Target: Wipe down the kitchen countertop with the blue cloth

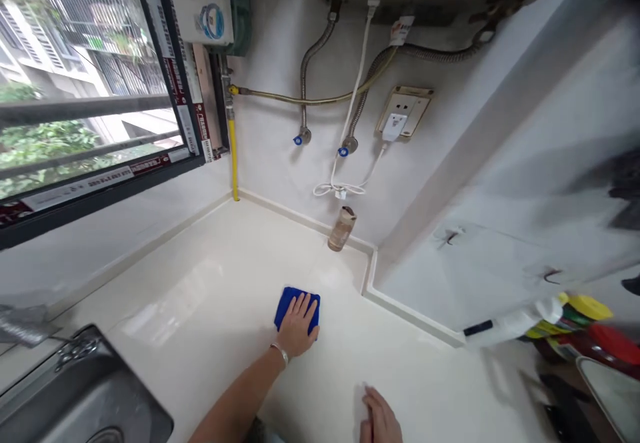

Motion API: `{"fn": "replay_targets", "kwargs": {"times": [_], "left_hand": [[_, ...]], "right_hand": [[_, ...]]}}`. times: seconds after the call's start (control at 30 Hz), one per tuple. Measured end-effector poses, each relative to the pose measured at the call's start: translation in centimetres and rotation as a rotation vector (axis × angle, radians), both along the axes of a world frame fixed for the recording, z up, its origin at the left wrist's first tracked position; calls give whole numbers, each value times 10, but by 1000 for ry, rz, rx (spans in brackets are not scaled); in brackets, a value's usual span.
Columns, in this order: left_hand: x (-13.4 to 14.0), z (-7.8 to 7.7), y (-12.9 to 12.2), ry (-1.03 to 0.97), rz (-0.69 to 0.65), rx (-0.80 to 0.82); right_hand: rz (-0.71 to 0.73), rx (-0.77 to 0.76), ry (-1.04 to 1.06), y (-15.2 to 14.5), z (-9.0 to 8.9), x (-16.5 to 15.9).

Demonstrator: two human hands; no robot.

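My left hand (299,326), with a bracelet at the wrist, lies flat with fingers spread on a folded blue cloth (285,304). It presses the cloth against the pale countertop (200,349). Parts of the cloth show around the fingers and left of the hand. At the bottom edge, my right hand (379,419) is partly cut off by the frame. Its fingers are loosely bent over the countertop, and I see nothing held in them.
A steel sink (90,389) is at the lower left. A brown cylindrical container (342,229) stands by the back wall. Bottles (565,316) crowd the right side. A plugged-in adapter (395,126), hoses and a yellow pipe (233,156) run along the wall; a window is at left.
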State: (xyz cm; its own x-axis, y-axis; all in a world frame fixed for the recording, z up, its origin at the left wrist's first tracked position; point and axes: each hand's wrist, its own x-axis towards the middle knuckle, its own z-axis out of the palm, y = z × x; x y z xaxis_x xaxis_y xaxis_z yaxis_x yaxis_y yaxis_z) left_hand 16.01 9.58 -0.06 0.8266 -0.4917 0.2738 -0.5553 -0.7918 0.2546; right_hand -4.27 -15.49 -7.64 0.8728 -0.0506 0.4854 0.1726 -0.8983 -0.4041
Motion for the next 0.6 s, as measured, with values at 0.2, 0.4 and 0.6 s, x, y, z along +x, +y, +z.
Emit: {"fn": "replay_targets", "kwargs": {"times": [0.2,0.4,0.6], "left_hand": [[-105,3,-12,79,-53,-22],[-181,5,-21,165,-130,-69],[-194,12,20,210,-97,-80]], "right_hand": [[21,-60,-44,4,-2,-1],[97,-63,-141,2,-4,-2],[159,-90,-205,-6,-8,1]]}}
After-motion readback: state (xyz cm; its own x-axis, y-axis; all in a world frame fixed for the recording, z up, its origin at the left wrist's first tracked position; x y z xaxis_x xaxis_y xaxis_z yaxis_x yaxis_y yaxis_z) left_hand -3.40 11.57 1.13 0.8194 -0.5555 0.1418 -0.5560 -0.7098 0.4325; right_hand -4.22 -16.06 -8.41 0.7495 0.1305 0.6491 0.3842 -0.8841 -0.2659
